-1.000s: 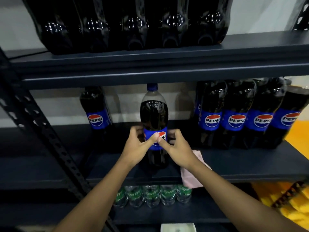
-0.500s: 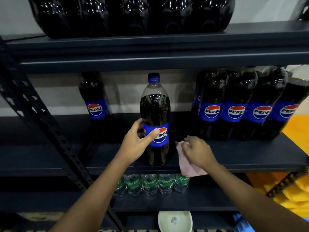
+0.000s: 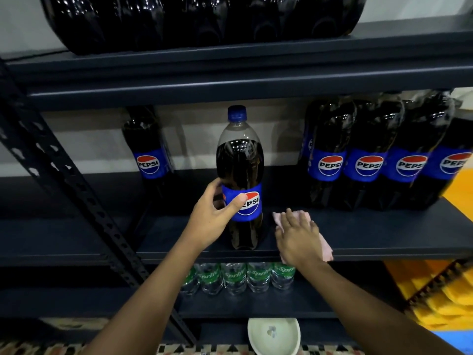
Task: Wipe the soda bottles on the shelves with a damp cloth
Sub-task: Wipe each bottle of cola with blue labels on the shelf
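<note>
Left hand gripped the upright Pepsi bottle at its blue label, near the middle shelf's front edge; dark cola, clear neck, blue cap. Just right, right hand lay flat, fingers straight, on the pink cloth.

A person's left hand grips the blue label of an upright Pepsi bottle standing at the centre of the frame on the front edge of a dark metal shelf. Just right of the bottle, the right hand lies flat, fingers straight, on a pink cloth spread on the shelf. More Pepsi bottles line the right, one Pepsi bottle at the back left, Sprite bottles fill the shelf below, and a pale bowl sits at the bottom centre.
</note>
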The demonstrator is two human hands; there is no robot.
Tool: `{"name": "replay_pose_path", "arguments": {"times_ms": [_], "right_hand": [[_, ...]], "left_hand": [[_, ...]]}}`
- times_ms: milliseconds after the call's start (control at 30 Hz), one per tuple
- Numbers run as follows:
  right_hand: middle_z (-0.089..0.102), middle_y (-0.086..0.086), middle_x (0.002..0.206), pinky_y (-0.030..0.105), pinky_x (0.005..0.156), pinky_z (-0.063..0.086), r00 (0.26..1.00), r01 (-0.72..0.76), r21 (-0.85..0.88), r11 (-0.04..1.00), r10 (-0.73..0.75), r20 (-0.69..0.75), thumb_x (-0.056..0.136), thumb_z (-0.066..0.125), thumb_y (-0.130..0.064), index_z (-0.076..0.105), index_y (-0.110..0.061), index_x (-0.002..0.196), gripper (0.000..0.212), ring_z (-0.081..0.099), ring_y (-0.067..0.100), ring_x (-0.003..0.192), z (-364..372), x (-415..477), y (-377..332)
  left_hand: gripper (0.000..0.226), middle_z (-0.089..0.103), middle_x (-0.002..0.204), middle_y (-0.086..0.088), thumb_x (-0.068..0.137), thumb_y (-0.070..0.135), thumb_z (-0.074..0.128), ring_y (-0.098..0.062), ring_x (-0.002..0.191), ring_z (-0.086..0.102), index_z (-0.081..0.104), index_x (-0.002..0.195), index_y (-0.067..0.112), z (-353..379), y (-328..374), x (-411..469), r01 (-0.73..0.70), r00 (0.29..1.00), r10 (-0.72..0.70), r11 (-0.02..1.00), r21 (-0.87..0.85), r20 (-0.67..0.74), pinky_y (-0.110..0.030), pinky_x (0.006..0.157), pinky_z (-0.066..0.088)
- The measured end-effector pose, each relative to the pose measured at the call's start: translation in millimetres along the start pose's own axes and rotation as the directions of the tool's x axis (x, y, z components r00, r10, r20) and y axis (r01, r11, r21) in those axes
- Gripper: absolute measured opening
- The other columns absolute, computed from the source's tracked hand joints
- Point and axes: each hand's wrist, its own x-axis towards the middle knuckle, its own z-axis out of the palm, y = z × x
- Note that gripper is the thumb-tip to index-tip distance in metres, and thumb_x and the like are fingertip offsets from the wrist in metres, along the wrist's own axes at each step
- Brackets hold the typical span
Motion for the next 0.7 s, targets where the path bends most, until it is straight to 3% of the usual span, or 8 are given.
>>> {"name": "replay_pose_path", "arguments": {"times_ms": [100,167,200,267,333,533,633,700], "right_hand": [[0.021,-0.006,0.170,0.048,0.121,0.019,1.000,-0.015,0.063,0.998,0.015,0.009,0.107,0.019,-0.040,0.032,-0.025,0.159,0.056,0.012,0.023,0.157,-2,5,4],[0.028,-0.010,0.167,0.047,0.123,0.021,0.999,-0.052,0.373,0.926,0.049,0.016,0.110,0.027,-0.037,0.037,-0.034,0.157,0.048,0.020,0.017,0.155,-13,3,2],[0.031,-0.012,0.165,0.043,0.124,0.022,0.997,-0.074,0.630,0.773,0.072,0.029,0.110,0.029,-0.037,0.040,-0.041,0.154,0.046,0.025,0.013,0.154,-27,-1,-3],[0.039,-0.013,0.159,0.023,0.116,0.033,0.996,-0.066,0.956,0.286,0.072,0.048,0.111,0.031,-0.026,0.044,-0.037,0.152,0.045,0.036,0.004,0.146,-51,-16,-23],[0.042,-0.015,0.154,0.008,0.100,0.039,0.998,0.015,0.996,0.092,0.064,-0.021,0.109,0.033,-0.016,0.040,-0.029,0.154,0.047,0.044,-0.005,0.136,-72,-32,-51],[0.002,-0.035,0.165,0.031,0.126,0.014,0.881,0.418,0.833,0.362,0.062,-0.469,0.106,0.022,-0.057,0.002,-0.052,0.157,0.055,0.006,-0.009,0.153,-78,-36,-103],[-0.004,-0.023,0.170,0.032,0.128,0.008,0.673,0.606,0.539,0.584,-0.016,-0.739,0.111,0.017,-0.048,0.003,-0.044,0.161,0.052,0.005,0.008,0.158,-109,-13,-108],[0.013,-0.010,0.171,0.026,0.125,0.007,0.566,0.628,0.401,0.668,-0.038,-0.824,0.112,0.020,-0.039,0.016,-0.034,0.162,0.050,0.016,0.017,0.157,-141,3,-113]], "left_hand": [[0.061,0.069,0.127,0.015,0.075,0.057,0.077,-0.002,0.111,0.071,0.054,0.131,0.044,0,3,-1,0.007,1.000,-0.007,1.000,-0.010,0.004,-0.023,0.089,0.059],[0.061,0.069,0.127,0.014,0.077,0.053,0.078,-0.004,0.111,0.072,0.055,0.132,0.042,-1,3,-2,0.020,1.000,-0.020,1.000,-0.016,0.009,-0.024,0.088,0.059],[0.061,0.069,0.127,0.013,0.076,0.052,0.078,-0.005,0.111,0.072,0.055,0.132,0.041,-1,4,-1,0.022,1.000,-0.022,1.000,-0.018,0.008,-0.025,0.089,0.060],[0.064,0.069,0.127,0.012,0.076,0.051,0.080,-0.004,0.109,0.073,0.055,0.133,0.039,-1,4,0,0.026,1.000,-0.026,1.000,-0.008,0.011,-0.027,0.090,0.061],[0.067,0.069,0.129,0.010,0.076,0.050,0.081,-0.003,0.107,0.073,0.055,0.136,0.035,0,4,1,0.027,1.000,-0.027,1.000,0.008,0.007,-0.028,0.091,0.061],[0.057,0.067,0.128,0.014,0.090,0.042,0.080,0.011,0.106,0.065,0.055,0.140,0.031,-4,7,0,-0.001,0.999,-0.005,0.993,0.115,0.047,-0.007,0.085,0.050],[0.055,0.068,0.127,0.009,0.090,0.039,0.083,0.002,0.106,0.069,0.056,0.136,0.032,-7,2,5,0.007,0.998,-0.015,0.991,0.132,0.060,-0.020,0.093,0.056],[0.068,0.069,0.125,0.006,0.079,0.052,0.088,-0.007,0.107,0.071,0.057,0.136,0.031,-5,0,6,0.020,0.996,-0.029,0.994,0.104,0.079,-0.033,0.097,0.059]]}}
